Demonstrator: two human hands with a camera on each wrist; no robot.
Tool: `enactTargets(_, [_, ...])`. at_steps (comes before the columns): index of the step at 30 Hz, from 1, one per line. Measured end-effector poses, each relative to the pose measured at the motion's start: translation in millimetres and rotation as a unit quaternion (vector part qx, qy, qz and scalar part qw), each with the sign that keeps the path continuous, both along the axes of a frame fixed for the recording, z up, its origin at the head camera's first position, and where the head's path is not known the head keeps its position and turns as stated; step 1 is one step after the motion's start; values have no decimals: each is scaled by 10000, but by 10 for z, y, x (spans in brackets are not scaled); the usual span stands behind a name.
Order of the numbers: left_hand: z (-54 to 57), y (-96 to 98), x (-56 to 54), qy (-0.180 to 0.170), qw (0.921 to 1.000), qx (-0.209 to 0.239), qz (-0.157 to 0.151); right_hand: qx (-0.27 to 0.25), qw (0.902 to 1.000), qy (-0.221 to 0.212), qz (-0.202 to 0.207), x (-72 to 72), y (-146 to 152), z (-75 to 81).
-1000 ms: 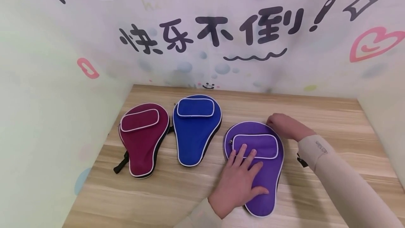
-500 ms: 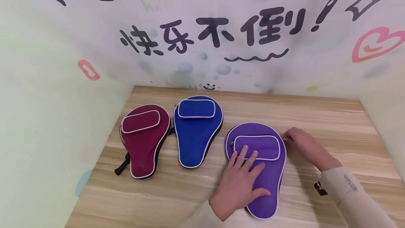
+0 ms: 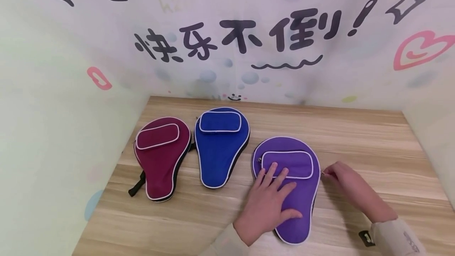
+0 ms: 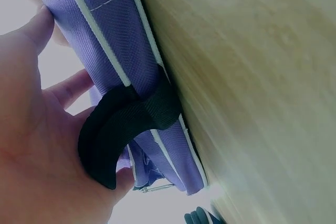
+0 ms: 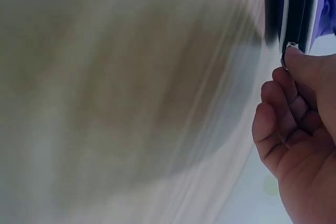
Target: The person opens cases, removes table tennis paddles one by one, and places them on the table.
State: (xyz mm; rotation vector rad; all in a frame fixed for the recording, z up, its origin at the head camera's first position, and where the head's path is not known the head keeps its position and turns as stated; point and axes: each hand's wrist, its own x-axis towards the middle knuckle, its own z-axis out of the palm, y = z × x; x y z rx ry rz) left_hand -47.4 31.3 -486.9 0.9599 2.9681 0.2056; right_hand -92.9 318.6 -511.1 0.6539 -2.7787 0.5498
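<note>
A purple table tennis paddle case (image 3: 296, 204) with white piping lies on the wooden table, its small front pocket (image 3: 298, 165) facing up. My left hand (image 3: 266, 204) rests on it with fingers spread, the fingertips over the pocket's lower edge. In the left wrist view a black strap loop (image 4: 126, 124) on the case's side runs beside the palm. At the case's right edge my right hand (image 3: 350, 185) pinches a zipper pull (image 5: 285, 59) between thumb and index finger. The black zipper (image 5: 299, 9) along the side shows in the right wrist view.
To the left lie a blue paddle case (image 3: 218, 157) and a maroon paddle case (image 3: 161, 169), with a black strap (image 3: 136, 185) beside it. A small black item (image 3: 366, 238) shows near the right sleeve. A printed wall (image 3: 213, 78) stands behind the wooden table (image 3: 373, 141).
The right hand has moved from the top right of the purple case down along its right edge, pulling the zipper pull toward the person. The left hand has stayed in place on the case.
</note>
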Motion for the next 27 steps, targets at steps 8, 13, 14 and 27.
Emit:
enactTargets(8, [-17,-51,-152,6,9999,98,141,-391,9972,580,277,195,-168,-75])
enactTargets(13, [-35,-77,-269,-150,9993,156,309,-463,9964,593,381,253,-287,-47])
enactTargets(14, [-39,-79,-291,-157,9992,142,334,-467,9965,574,386,260,-308,-40])
enactTargets(27, [-42,-46,-425,-116,9981,230,565,-375,9973,-116,627,534,-508,98])
